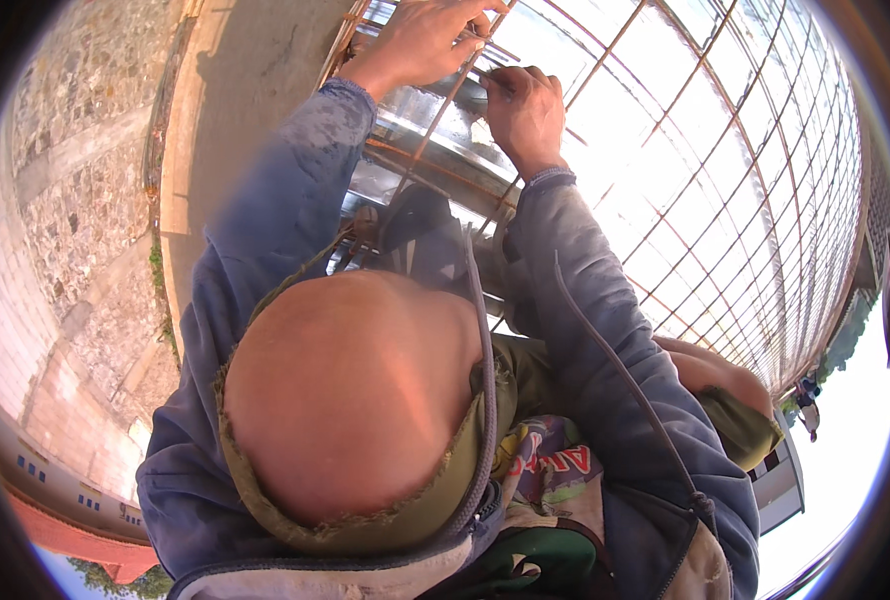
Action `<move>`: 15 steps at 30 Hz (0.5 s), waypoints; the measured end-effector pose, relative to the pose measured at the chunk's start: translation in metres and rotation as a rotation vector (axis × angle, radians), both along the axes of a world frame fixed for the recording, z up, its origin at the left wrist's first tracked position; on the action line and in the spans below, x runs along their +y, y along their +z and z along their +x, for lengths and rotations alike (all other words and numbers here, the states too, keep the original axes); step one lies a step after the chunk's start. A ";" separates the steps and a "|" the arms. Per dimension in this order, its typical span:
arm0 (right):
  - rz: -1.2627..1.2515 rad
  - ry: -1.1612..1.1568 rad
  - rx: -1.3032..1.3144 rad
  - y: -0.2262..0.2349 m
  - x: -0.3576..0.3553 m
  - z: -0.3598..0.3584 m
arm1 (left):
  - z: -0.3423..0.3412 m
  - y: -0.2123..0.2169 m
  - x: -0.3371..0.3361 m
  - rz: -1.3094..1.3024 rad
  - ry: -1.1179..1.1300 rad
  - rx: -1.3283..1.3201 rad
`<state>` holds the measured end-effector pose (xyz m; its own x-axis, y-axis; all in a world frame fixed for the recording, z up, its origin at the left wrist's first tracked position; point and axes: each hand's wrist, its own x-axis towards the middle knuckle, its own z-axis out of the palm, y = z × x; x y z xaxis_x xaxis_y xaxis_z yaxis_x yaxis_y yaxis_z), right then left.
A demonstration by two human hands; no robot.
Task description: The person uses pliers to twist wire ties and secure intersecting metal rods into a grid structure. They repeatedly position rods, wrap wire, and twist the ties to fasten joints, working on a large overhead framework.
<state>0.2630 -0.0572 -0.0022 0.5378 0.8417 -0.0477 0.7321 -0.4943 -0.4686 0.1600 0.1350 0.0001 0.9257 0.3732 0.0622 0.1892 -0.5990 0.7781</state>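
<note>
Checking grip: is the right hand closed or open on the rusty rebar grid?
Closed: the right hand has fingers curled at a bar of the rusty rebar grid.

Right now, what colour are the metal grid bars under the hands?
Rusty reddish-brown metal grid bars, clearest in the head view.

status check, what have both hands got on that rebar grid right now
Left hand gripping a rusty bar of the rebar grid. Right hand closed on a thin tool at a crossing; tip too small to tell. Nothing blocking the hands.
</note>
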 end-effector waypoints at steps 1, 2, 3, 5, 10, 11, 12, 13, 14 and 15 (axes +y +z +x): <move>0.006 0.036 0.029 0.002 -0.001 0.003 | -0.002 -0.002 -0.001 0.055 0.025 -0.004; 0.104 0.050 0.069 -0.002 -0.003 0.008 | -0.003 -0.004 -0.003 0.110 0.049 -0.008; 0.069 -0.024 0.132 -0.005 -0.003 0.009 | -0.005 -0.006 -0.003 0.165 0.072 -0.012; -0.013 -0.180 0.256 0.004 0.003 0.013 | -0.004 -0.001 0.001 0.052 0.019 0.077; -0.065 -0.205 0.229 0.010 0.012 0.005 | -0.006 -0.010 -0.001 0.105 -0.002 0.042; -0.082 -0.211 0.232 0.010 0.016 0.003 | -0.007 -0.013 0.000 0.119 -0.011 0.025; -0.099 -0.217 0.235 0.009 0.018 0.003 | -0.008 -0.016 0.001 0.132 -0.019 0.009; -0.074 -0.197 0.226 0.005 0.017 0.003 | -0.008 -0.017 0.002 0.143 -0.026 0.009; -0.049 -0.178 0.217 0.002 0.015 0.004 | -0.008 -0.018 0.003 0.154 -0.033 0.009; -0.025 -0.158 0.208 -0.001 0.013 0.005 | -0.009 -0.019 0.003 0.165 -0.039 0.010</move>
<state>0.2682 -0.0443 -0.0033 0.6387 0.7455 -0.1906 0.5341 -0.6078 -0.5876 0.1514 0.1384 -0.0189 0.9400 0.3227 0.1109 0.1705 -0.7256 0.6667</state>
